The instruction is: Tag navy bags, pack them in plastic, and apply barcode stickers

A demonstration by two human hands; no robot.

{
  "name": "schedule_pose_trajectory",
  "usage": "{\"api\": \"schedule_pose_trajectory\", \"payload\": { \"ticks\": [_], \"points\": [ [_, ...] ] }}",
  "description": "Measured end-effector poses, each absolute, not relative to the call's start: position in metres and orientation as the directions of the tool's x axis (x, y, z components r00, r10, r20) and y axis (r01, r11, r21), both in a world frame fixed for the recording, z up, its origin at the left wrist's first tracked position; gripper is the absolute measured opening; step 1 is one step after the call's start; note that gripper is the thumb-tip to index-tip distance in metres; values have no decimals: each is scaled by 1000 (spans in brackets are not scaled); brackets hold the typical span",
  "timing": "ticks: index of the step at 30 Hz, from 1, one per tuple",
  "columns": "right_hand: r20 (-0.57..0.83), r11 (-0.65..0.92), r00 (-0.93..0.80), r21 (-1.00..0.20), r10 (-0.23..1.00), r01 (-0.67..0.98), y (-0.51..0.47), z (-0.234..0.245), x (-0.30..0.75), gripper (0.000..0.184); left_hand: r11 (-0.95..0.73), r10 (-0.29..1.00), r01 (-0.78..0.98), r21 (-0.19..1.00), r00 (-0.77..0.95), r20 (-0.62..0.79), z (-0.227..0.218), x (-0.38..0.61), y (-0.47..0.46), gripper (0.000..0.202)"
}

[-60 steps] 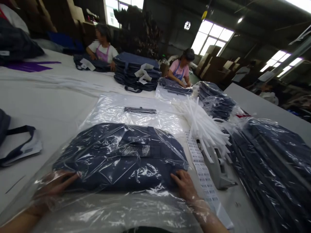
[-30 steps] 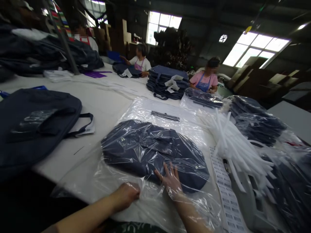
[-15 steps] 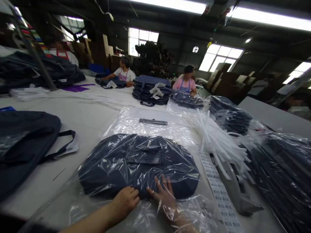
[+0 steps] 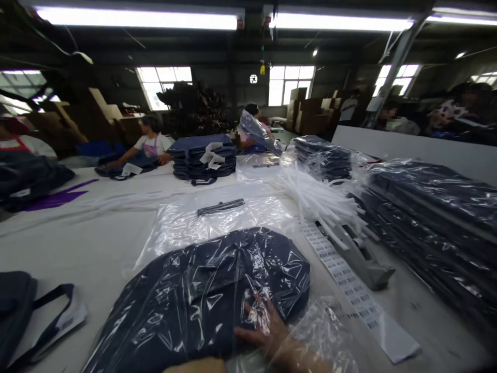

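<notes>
A navy fabric bag (image 4: 174,295) lies in front of me in a clear plastic bag (image 4: 326,331), its film wrinkled and shiny. My right hand (image 4: 269,329) is spread against the right part of the navy bag, with clear film seemingly over the fingers. Of my left arm only a strip of skin (image 4: 198,366) shows at the bottom edge; the fingers are hidden. Just beyond lies a pile of flat clear plastic bags (image 4: 178,223) with a dark printed strip (image 4: 220,206). At the left is another navy bag (image 4: 13,305) with a strap and white tag.
To the right lie a sheet of barcode labels (image 4: 341,274), a grey tape dispenser (image 4: 367,259) and white strips (image 4: 318,194). Wrapped navy bags (image 4: 438,207) are stacked at far right. Across the table stand a navy stack (image 4: 204,155) and several people, one (image 4: 149,140) in a purple apron.
My view has turned right. The navy bag now sits nearer and tilted, and my left hand has dropped almost out of sight. Across the table, a person has raised a wrapped bag.
</notes>
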State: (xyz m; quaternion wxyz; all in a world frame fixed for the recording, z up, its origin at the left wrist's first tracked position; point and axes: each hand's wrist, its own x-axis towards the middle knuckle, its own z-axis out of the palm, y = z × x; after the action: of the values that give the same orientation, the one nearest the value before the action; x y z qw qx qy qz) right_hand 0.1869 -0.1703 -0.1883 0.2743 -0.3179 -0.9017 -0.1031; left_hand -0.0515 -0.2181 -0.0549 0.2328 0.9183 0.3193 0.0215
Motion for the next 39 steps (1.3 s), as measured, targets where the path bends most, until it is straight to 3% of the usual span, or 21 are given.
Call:
{"api": "schedule_pose_trajectory", "payload": {
  "ticks": [3,5,9,13,16,19,21,24,26,28,29,31,35,37,39],
  "points": [
    [589,766,-689,174,423,619,-170,-187,187,54,-613,756,680,403,653,49,-18,-44,-177,40],
    [624,716,-680,262,385,647,-169,-189,185,53,-586,810,757,290,562,169,-26,-41,-155,48],
    [767,678,-588,291,257,675,-165,-194,175,51,-745,653,666,-40,740,159,-106,-40,-147,71],
    [649,757,-683,246,335,605,-168,-187,176,57,-757,594,624,-194,781,194,-156,-44,-164,78],
    [592,691,-592,80,547,719,-183,-189,205,62,-785,508,563,-258,824,250,-148,-44,-171,82],
    [638,264,-58,-233,768,936,-223,-211,264,68,-828,386,470,-304,873,299,-138,-44,-171,84],
    [615,3,243,-371,750,929,-268,-228,306,70,-851,327,412,-324,901,285,-137,-45,-169,83],
    [503,-130,471,-571,725,810,-338,-237,347,65,-882,280,347,-320,930,236,-143,-46,-168,75],
    [374,-180,683,-783,627,595,-359,-229,358,65,-900,274,326,-291,940,205,-147,-46,-169,70],
    [223,-175,822,-917,524,360,-353,-212,362,75,-902,307,351,-253,931,197,-150,-46,-171,68],
    [157,-164,842,-947,516,277,-341,-203,364,82,-898,333,374,-233,922,197,-151,-46,-173,67],
    [2,-187,770,-970,638,157,-314,-187,370,86,-889,377,412,-200,906,194,-153,-44,-178,63],
    [-280,-350,456,-934,844,75,-295,-168,389,49,-871,425,465,-162,876,227,-153,-39,-191,61],
    [-324,-383,333,-915,885,126,-307,-164,402,40,-869,429,466,-165,877,217,-152,-39,-196,61],
    [-224,-314,295,-898,929,309,-318,-160,420,40,-885,391,424,-191,901,186,-150,-40,-200,62]
  ]
}}
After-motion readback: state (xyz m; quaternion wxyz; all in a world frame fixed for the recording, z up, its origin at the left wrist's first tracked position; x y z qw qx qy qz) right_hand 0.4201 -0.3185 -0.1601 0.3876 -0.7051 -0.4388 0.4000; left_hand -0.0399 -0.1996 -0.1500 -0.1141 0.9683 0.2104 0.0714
